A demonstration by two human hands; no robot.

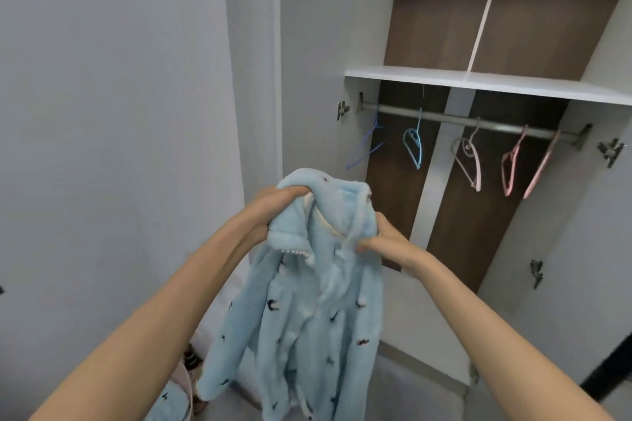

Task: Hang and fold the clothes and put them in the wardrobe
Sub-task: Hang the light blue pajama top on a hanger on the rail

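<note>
One fluffy blue pyjama top (301, 325) hangs mid-frame in front of the open wardrobe (478, 79), held up at the collar: left hand (273, 207) fingers clenched on the shoulder fabric, right hand (379, 243) pinching the front edge. Behind, 5 empty hangers on the rail (485, 123): 2 blue (413, 147), 1 grey (470, 161), 2 pink (511, 167).

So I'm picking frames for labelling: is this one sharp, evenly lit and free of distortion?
Head view: lighting is soft and even, with no glare; wide-angle bending tilts the wardrobe shelf and rail; the hangers look slightly soft; the blue fleece top, in the grip of the left hand and right hand, is reasonably clear, with blur near the bottom edge.
</note>
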